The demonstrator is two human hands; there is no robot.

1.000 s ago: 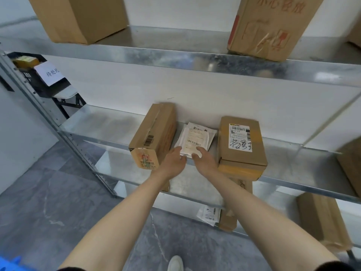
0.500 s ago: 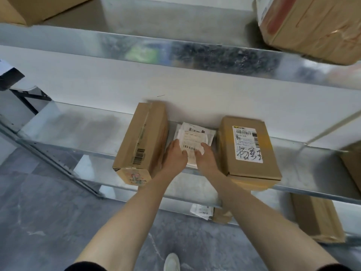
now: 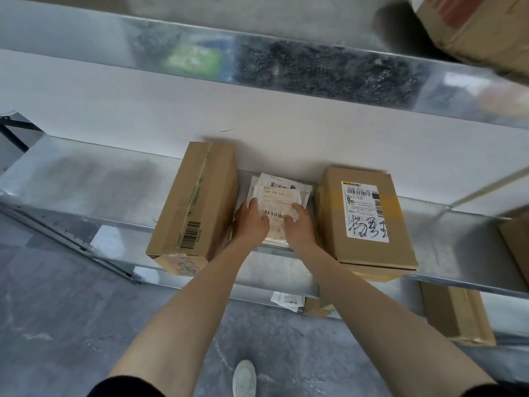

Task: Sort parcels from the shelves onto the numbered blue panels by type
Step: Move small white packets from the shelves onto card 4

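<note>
Left hand [image 3: 252, 222], right hand [image 3: 301, 228] pinch white mailer [image 3: 276, 193]; barcoded box [image 3: 194, 207], labelled box [image 3: 367, 222] flank closely

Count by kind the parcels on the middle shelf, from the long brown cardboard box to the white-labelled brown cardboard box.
Brown cardboard boxes: 2, long box and white-labelled box.
Flat white mailer bags: 2, front bag overlapping rear bag.
Total: 4.
Beneath the white-labelled box: cannot tell.
</note>
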